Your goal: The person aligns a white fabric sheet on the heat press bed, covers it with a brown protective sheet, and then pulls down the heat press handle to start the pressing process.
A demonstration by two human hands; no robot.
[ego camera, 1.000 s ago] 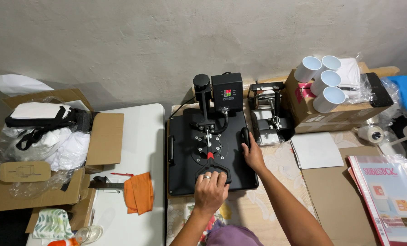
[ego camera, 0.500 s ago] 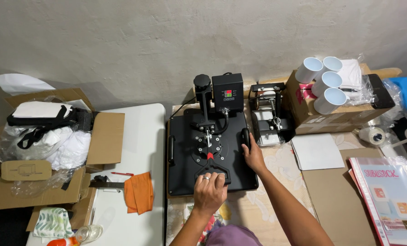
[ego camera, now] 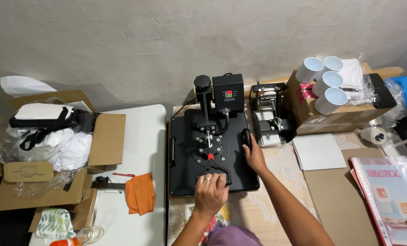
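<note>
Item: black heat press, flat on the patterned table, my landmark. My left hand sits at its near edge, fingers clenched around the lever handle. My right hand rests on its right edge, fingers curled over the side handle. Right of the press: a smaller mug press, then a cardboard box carrying white mugs. Left of the press: an orange cloth on the white table.
</note>
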